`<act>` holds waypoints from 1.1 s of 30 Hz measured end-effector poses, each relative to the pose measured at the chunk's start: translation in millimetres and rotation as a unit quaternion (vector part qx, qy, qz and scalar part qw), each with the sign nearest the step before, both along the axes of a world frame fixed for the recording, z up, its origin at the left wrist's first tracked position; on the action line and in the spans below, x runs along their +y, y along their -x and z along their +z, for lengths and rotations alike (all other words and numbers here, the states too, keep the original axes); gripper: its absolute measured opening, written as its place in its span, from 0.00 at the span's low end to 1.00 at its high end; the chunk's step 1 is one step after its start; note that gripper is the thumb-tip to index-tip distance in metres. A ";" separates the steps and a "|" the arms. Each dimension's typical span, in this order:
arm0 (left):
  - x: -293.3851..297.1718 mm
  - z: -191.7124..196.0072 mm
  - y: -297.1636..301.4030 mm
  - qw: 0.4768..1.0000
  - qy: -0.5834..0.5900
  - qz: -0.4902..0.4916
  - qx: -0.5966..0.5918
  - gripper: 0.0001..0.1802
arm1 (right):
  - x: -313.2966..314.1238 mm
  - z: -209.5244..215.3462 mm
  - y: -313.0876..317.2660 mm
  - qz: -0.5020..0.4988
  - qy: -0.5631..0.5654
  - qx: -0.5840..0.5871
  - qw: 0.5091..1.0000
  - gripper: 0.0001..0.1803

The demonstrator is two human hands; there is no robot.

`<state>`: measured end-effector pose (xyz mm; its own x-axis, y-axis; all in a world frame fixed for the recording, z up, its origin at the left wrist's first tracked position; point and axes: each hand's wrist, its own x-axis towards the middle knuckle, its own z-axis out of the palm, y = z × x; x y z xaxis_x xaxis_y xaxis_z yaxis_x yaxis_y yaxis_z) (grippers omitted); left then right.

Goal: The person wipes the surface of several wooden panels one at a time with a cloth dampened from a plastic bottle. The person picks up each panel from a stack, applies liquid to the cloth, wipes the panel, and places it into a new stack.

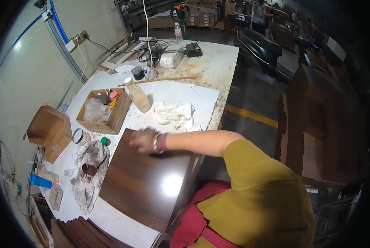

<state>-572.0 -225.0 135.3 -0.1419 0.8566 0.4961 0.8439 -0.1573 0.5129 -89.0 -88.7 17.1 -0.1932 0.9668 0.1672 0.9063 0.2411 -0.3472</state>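
A dark brown wood-grain panel lies on the worktable, with a bright light reflection near its right side. My right hand is over the panel's far left corner, with a bracelet at the wrist. Motion smears its fingers, so whether they grip anything does not show. My left hand is out of the picture. Beyond my right hand lies a crumpled white cloth. Left of the panel are stained rags, with a small brown cup-like container on them and a green cap beside them.
A cardboard box holds a plastic bag and small tools; an opened carton sits farther left. A cloudy bottle stands behind the panel. Stacked brown panels are at the near left. Cables lie on the table's far end.
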 end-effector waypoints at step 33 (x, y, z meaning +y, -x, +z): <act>-166.5 43.1 300.0 0.902 0.107 0.354 -0.223 0.22 | -31.7 120.4 441.9 0.268 0.505 0.593 0.567 0.25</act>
<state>-872.0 -391.5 178.4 -0.8360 0.5415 0.0886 0.3955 0.4828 0.7814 -530.9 -120.4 137.5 -0.8354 0.5403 -0.1008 -0.2177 -0.4937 -0.8420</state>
